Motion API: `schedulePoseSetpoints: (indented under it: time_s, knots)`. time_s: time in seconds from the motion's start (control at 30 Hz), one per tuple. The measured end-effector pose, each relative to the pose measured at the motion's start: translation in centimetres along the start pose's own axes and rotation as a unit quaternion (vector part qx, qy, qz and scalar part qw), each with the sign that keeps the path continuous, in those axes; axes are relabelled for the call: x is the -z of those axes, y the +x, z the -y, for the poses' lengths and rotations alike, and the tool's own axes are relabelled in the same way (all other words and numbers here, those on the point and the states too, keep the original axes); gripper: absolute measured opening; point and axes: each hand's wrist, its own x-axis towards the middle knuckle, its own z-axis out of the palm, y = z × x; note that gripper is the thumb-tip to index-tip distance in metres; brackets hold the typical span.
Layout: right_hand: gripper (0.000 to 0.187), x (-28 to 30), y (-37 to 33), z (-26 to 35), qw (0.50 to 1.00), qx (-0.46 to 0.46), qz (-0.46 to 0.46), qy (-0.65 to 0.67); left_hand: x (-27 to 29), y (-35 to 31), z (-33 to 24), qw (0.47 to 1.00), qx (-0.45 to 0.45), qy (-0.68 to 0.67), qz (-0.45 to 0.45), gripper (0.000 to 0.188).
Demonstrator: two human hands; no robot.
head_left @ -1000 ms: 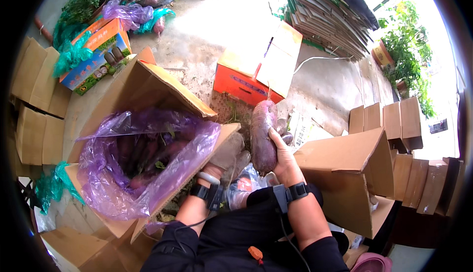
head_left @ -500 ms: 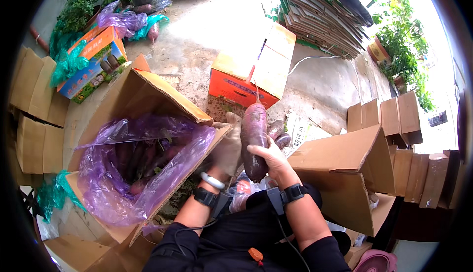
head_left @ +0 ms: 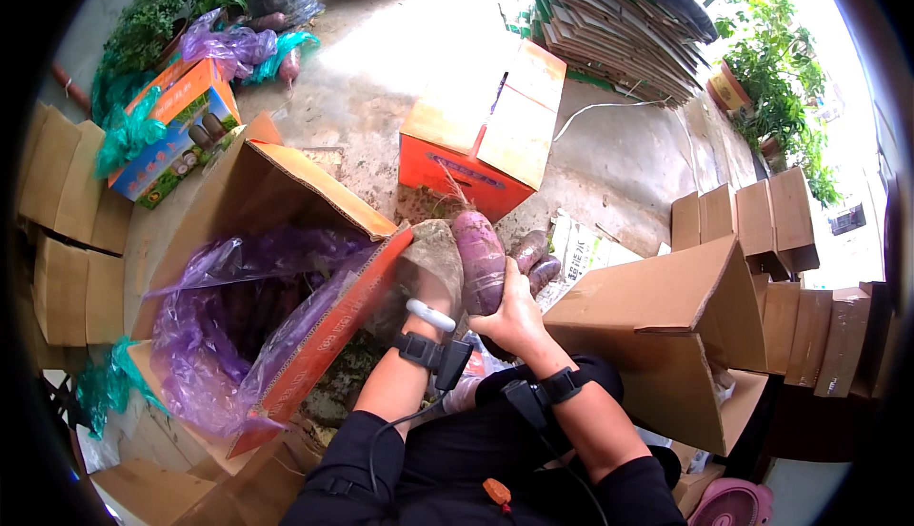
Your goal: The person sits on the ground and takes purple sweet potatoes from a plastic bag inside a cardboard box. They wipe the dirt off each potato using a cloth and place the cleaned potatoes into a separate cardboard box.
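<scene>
Purple root [head_left: 479, 258], in right hand [head_left: 524, 315], thumb [head_left: 489, 323] across

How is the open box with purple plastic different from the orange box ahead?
The open box gapes; the closed box has its top shut. The open box has a purple liner; the closed box shows none. The open box sits at the person's left, the closed box farther ahead. Both show orange-red sides.

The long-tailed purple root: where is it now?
Near the head view's centre, the purple root is in the right hand, just right of the left hand and in front of the orange box.
</scene>
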Motion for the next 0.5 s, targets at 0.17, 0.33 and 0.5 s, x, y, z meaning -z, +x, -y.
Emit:
schedulePoseSetpoints:
  time_s: [0.17, 0.33, 0.5]
  knots:
    - [0.11, 0.2, 0.0, 0.9, 0.996, 0.007, -0.01, -0.091, -7.0, -1.6, -6.3, 0.71, -0.17, 0.679, -0.072, 0.025]
    - [0.109, -0.3, -0.3, 1.3, 0.991, 0.029, 0.013, -0.132, -7.9, -1.2, -7.6, 0.452, -0.023, 0.889, -0.062, 0.022]
    - [0.104, 0.5, -0.1, -0.8, 0.993, 0.047, 0.043, 0.101, -9.7, -1.2, -9.3, 0.124, -0.043, 0.991, 0.017, 0.018]
